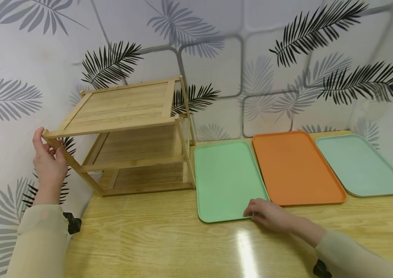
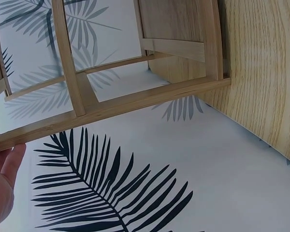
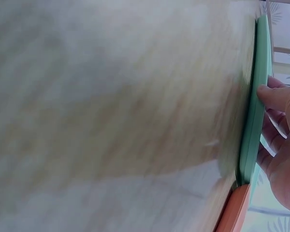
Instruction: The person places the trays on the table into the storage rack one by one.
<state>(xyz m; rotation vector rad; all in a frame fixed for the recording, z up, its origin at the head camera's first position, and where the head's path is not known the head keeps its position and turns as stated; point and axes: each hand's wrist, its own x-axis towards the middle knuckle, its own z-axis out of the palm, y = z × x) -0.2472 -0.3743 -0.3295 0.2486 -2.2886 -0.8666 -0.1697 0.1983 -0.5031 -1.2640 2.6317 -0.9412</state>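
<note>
At the left stands a two-tier wooden rack point(image 1: 123, 108), its board panels above one another. My left hand point(image 1: 48, 158) grips its upper left front corner, thumb and fingers around the post; the left wrist view shows those fingers point(image 2: 12, 162) at the end of the wooden bar. A green tray point(image 1: 227, 181) lies flat beside the rack. My right hand point(image 1: 269, 214) pinches its front rim near the right corner. In the right wrist view the thumb point(image 3: 275, 96) is against the rim, with the other fingers over the tray's inner side, partly hidden.
An orange tray point(image 1: 297, 170) lies right of the green one, and a pale blue tray point(image 1: 363, 166) is farther right. All rest on the wood-grain table point(image 1: 147, 231). Behind and at the left is a wall covering point(image 1: 210, 69) with a leaf pattern.
</note>
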